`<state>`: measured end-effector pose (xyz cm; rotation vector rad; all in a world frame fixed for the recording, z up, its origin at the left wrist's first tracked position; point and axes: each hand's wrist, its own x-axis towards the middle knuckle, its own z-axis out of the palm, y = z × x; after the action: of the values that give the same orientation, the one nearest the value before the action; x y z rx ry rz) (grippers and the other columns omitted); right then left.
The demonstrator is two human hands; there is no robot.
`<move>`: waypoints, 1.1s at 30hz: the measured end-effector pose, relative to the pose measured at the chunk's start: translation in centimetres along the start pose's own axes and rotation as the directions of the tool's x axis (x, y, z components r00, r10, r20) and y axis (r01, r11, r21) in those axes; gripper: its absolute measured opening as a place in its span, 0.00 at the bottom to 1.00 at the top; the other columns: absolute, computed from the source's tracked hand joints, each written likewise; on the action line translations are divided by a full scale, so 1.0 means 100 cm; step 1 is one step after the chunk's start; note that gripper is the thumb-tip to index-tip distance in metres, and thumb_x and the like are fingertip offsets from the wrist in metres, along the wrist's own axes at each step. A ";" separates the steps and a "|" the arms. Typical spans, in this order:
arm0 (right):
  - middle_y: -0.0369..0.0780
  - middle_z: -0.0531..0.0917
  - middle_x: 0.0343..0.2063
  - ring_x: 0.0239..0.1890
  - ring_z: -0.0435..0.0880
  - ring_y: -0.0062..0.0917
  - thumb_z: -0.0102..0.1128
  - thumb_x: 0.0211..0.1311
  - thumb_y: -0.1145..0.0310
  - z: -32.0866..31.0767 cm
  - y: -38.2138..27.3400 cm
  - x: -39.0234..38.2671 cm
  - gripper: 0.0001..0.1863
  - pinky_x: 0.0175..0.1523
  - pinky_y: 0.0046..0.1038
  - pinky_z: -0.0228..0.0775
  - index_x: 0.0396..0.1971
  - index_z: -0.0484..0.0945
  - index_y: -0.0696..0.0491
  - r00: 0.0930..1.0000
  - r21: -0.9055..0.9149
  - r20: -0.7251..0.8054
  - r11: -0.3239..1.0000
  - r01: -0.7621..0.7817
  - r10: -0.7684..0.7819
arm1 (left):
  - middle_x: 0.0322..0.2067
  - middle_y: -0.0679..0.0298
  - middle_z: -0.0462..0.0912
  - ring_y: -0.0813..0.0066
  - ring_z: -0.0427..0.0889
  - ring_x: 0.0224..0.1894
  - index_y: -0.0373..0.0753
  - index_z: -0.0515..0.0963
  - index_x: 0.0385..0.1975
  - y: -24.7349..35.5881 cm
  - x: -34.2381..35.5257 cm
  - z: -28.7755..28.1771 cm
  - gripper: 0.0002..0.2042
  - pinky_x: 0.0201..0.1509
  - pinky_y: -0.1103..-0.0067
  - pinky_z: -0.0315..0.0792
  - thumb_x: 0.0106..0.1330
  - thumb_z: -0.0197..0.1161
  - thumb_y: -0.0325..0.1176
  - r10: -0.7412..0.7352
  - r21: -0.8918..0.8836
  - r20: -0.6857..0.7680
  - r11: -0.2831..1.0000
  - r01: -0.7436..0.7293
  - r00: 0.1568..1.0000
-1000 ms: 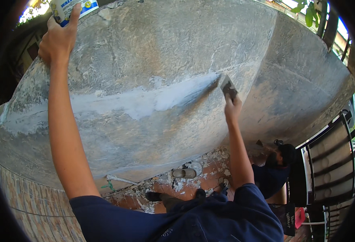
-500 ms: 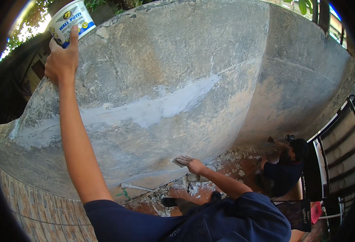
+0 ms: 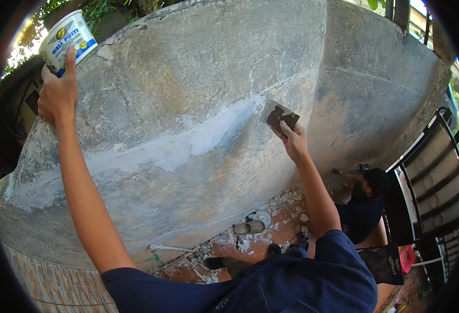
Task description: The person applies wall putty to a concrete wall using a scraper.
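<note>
Right hand (image 3: 296,144) gripping scraper (image 3: 277,115), rising from lower wall (image 3: 213,52) to right of pale strip (image 3: 172,147) | blade seemingly regaining reach | left hand (image 3: 60,96) clasping tub (image 3: 68,39)

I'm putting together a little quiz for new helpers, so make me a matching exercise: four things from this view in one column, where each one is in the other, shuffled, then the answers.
Things:
1. White tub
2. Pale streak
3. Flat scraper
4. Slip-on shoe

Places:
A. In the right grip
B. On the littered floor
C. In the left grip
D. Across the grey wall

Pairs: 1-C, 2-D, 3-A, 4-B.
</note>
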<state>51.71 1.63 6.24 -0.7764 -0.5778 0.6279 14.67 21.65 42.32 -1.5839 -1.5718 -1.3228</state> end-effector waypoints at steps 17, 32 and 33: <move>0.46 0.70 0.62 0.66 0.66 0.37 0.46 0.53 0.85 -0.075 0.087 -0.027 0.31 0.67 0.39 0.63 0.61 0.69 0.55 0.783 -0.781 0.612 0.076 0.620 -0.110 | 0.43 0.48 0.83 0.48 0.81 0.49 0.41 0.71 0.60 -0.007 0.004 -0.003 0.49 0.52 0.61 0.72 0.52 0.39 0.80 -0.026 0.065 -0.071 0.997 0.031 0.997; 0.55 0.77 0.52 0.53 0.80 0.41 0.46 0.51 0.88 0.107 0.054 -0.012 0.33 0.48 0.34 0.77 0.63 0.65 0.60 0.658 -0.873 0.369 -0.001 0.488 -0.657 | 0.45 0.49 0.83 0.49 0.81 0.50 0.44 0.68 0.63 -0.003 0.002 0.003 0.51 0.52 0.62 0.72 0.51 0.39 0.81 -0.001 -0.005 -0.074 1.000 0.001 0.997; 0.55 0.71 0.58 0.59 0.72 0.44 0.46 0.51 0.88 0.093 0.076 -0.027 0.33 0.54 0.35 0.73 0.63 0.64 0.61 0.704 -0.856 0.416 0.014 0.517 -0.576 | 0.46 0.50 0.82 0.49 0.80 0.51 0.45 0.67 0.64 -0.002 0.000 0.010 0.49 0.54 0.63 0.71 0.52 0.39 0.80 -0.003 -0.003 -0.072 1.000 0.003 0.997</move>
<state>41.35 8.18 5.14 -1.5862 -1.1815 -0.6774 14.72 22.57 41.86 -1.5190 -1.5302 -1.3689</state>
